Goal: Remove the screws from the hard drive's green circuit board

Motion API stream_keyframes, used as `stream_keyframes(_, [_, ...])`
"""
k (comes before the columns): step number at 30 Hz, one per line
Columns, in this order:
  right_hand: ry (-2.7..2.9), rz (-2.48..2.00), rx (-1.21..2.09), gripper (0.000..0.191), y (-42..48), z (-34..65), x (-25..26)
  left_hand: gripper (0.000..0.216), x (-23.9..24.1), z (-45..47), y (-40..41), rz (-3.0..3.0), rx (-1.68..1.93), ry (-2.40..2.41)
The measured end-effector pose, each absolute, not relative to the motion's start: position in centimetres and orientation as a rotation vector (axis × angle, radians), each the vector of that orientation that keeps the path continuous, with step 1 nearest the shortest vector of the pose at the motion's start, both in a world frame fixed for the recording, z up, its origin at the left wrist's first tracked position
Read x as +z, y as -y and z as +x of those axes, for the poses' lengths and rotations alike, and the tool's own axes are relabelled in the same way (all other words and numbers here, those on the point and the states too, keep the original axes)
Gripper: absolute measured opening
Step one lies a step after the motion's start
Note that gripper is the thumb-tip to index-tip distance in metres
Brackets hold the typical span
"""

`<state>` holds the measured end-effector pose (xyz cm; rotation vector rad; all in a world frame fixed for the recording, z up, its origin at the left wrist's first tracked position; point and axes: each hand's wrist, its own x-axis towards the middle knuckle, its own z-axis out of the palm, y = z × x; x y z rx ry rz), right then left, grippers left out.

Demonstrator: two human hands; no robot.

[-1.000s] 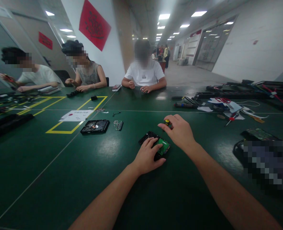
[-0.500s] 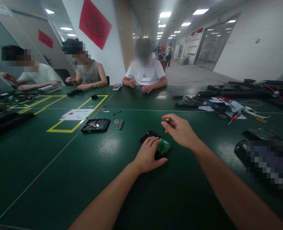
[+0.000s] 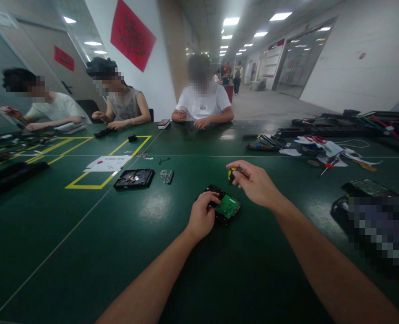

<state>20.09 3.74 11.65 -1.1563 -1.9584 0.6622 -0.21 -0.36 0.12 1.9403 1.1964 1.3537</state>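
A black hard drive [image 3: 223, 208] with a green circuit board on top lies on the green table [image 3: 84, 252] in front of me. My left hand [image 3: 202, 217] sits at its left edge, fingers curled and pinching at the drive's near-left corner. Just beyond the drive, my right hand [image 3: 255, 183] closes its fingers around a small screwdriver [image 3: 232, 173] with a yellow and black handle, held above the table.
A second opened drive [image 3: 134, 178] and a loose circuit board [image 3: 167, 176] lie to the left by a yellow-taped rectangle [image 3: 84, 185] with a paper sheet [image 3: 107, 163]. Tools and cables [image 3: 320, 146] crowd the right side. Three people sit across the table.
My left hand has drawn back from lying flat over the drive to pinching its left corner, uncovering the green board. The right hand has lifted slightly with the screwdriver.
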Motion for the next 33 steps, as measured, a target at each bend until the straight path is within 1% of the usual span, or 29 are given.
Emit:
stream_keyframes(3, [2.016, -1.154, 0.575, 0.033, -3.5, 20.1, 12.0, 0.033, 0.1, -0.8, 0.1, 1.822, 1.441, -1.425])
stream_keyframes(5, [2.035, -1.165, 0.499, 0.031, -3.4, 20.0, 12.2, 0.029, 0.0, -1.3, -0.2, 1.766, 1.449, -1.521])
stream_keyframes(9, [2.029, -1.211, 0.331, 0.019, -3.4, 19.8, 12.1, 0.024, -0.1, -1.6, -0.4, 1.748, 1.405, -1.539])
stream_keyframes(13, [1.995, -1.257, 0.251, 0.024, -3.6, 19.9, 11.7, 0.023, 0.0, -1.2, -0.2, 1.763, 1.371, -1.506])
stream_keyframes(15, [1.985, -1.236, 0.301, 0.022, -3.6, 19.9, 11.5, 0.022, 0.0, -1.1, 0.0, 1.776, 1.355, -1.487])
stream_keyframes(19, [1.931, -1.186, 0.593, 0.032, -3.7, 19.8, 11.3, 0.023, 0.1, -1.0, 0.2, 1.815, 1.321, -1.443])
stream_keyframes(21, [1.904, -1.176, 0.672, 0.030, -3.7, 19.7, 11.2, 0.023, 0.2, -0.9, 0.2, 1.837, 1.304, -1.430])
stream_keyframes(24, [1.911, -1.165, 0.631, 0.023, -3.8, 19.6, 11.3, 0.024, 0.5, -0.8, 0.5, 1.877, 1.274, -1.412])
stream_keyframes(27, [1.943, -1.160, 0.572, 0.022, -3.8, 19.7, 11.4, 0.025, 0.9, -0.7, 0.9, 1.929, 1.254, -1.395])
stream_keyframes(33, [1.881, -1.145, 0.689, 0.026, -4.1, 19.9, 11.0, 0.024, 1.8, -0.7, 1.4, 2.130, 1.230, -1.349])
